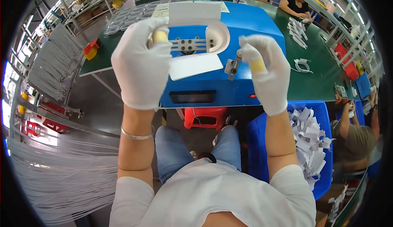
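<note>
White shirt (213,190) sits nearest the lens; both forearms reach away from it over the near edge of a blue machine (254,18) on a green surface (303,90).

Left to right: left hand (141,63), gloved, fingers curled in, yellow cover (159,36) on one digit. Can't tell if anything is pinched in there. Knuckles hide the contact.

Next, between the hands: white sheet (195,66), flat, long axis roughly left-right, right end angled slightly away from the wearer. Its left end meets the left hand's outline; touching or just overlapped in view, can't tell. Left hand is nearer to it.

Just beyond the sheet: slotted metal plate (188,45), also left-right, running toward a curved white piece (223,39). Curved piece lies right of the left hand and left of the right hand's fingertips; right hand looks nearer, though hand height over the machine is hard to read.

Then metal bracket (232,66), long axis near-far, far end leaning right. It's immediately left of the right hand (270,75); contact unclear.

Right hand: gloved, fingers bent toward the thumb side, yellow cover (258,66) showing. Grip on anything: can't tell.

Far right, below that hand: blue bin (260,145) with white scraps (305,133).
</note>
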`<state>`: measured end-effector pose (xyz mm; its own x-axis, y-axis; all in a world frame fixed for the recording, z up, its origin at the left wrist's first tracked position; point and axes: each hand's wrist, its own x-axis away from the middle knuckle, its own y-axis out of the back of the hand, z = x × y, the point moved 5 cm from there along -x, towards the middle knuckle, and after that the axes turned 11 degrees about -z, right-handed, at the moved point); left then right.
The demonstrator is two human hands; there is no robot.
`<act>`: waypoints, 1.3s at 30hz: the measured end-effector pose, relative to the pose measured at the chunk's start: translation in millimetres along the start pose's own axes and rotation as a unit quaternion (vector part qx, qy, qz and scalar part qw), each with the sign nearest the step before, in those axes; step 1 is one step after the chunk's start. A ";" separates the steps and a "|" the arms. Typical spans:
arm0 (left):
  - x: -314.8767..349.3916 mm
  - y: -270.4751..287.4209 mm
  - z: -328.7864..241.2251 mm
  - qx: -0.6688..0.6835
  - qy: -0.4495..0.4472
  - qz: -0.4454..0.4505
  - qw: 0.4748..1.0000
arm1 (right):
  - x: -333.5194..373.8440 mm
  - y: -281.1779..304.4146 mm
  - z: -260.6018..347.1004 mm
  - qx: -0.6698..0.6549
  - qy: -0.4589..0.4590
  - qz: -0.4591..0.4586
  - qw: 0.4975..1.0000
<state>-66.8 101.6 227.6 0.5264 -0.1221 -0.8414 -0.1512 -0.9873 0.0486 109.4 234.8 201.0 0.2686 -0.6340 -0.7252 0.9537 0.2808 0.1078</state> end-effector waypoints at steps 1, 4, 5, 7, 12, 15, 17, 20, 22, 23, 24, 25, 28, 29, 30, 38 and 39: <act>-5.2 0.5 0.8 -0.052 -0.030 0.012 0.998 | -6.3 -5.6 4.7 0.056 0.041 -0.018 0.997; -9.1 1.8 10.8 -0.095 -0.128 -0.027 0.987 | -21.0 -26.7 -2.8 0.083 0.112 -0.010 0.990; -9.8 2.1 21.1 -0.099 -0.127 -0.030 0.986 | -23.2 -33.7 -9.2 0.054 0.061 0.016 0.997; -10.3 -1.2 41.3 -0.046 -0.074 -0.004 0.996 | -24.8 -40.0 -15.4 0.003 -0.005 0.039 0.999; 10.9 -7.6 62.3 0.152 0.101 0.030 0.983 | -30.1 -41.9 -36.1 -0.053 -0.127 0.140 0.981; 63.0 -4.9 82.1 0.198 0.257 -0.016 0.946 | -37.2 -38.3 -39.6 -0.088 -0.096 0.129 0.983; 90.7 -14.9 78.8 0.178 0.404 0.105 0.891 | -45.7 -45.3 -29.1 -0.096 -0.116 0.135 0.979; 99.5 -31.0 70.1 0.344 0.493 0.146 0.785 | -59.0 -69.3 -11.3 -0.074 -0.075 0.143 0.984; 101.3 -34.8 77.3 0.369 0.510 0.138 0.764 | -58.5 -80.1 -8.9 -0.009 -0.075 0.166 0.983; 101.0 -34.3 79.2 0.376 0.521 0.146 0.752 | -58.1 -87.2 -9.2 0.057 -0.073 0.183 0.979; 100.7 -34.4 80.7 0.381 0.532 0.151 0.741 | -60.5 -85.2 -1.3 0.087 0.042 0.170 0.981; 102.5 -38.1 81.9 0.389 0.541 0.162 0.728 | -57.1 -81.1 -7.9 0.057 0.029 0.166 0.984; 91.9 -17.2 84.2 0.255 0.496 0.250 0.792 | -50.1 -70.3 -14.0 0.123 0.050 0.086 0.987; 81.4 3.8 94.6 0.193 0.396 0.189 0.878 | -44.1 -61.9 -7.2 0.110 0.085 0.071 0.988; 73.2 25.2 101.6 0.126 0.285 0.134 0.941 | -44.1 -48.6 -7.4 0.147 0.122 0.058 0.980; 24.3 316.5 110.5 -0.478 0.036 -0.446 0.755 | -7.9 -39.1 13.7 0.076 0.104 0.048 0.990; 15.2 323.6 107.8 -0.476 0.037 -0.444 0.758 | -4.7 -41.4 18.0 0.052 0.111 0.057 0.991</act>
<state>-197.9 -208.8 172.5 0.1175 0.6636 -0.7388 0.9444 -0.3047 -0.1236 71.1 213.2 212.2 0.3499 -0.4256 -0.8345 0.9309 0.2577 0.2589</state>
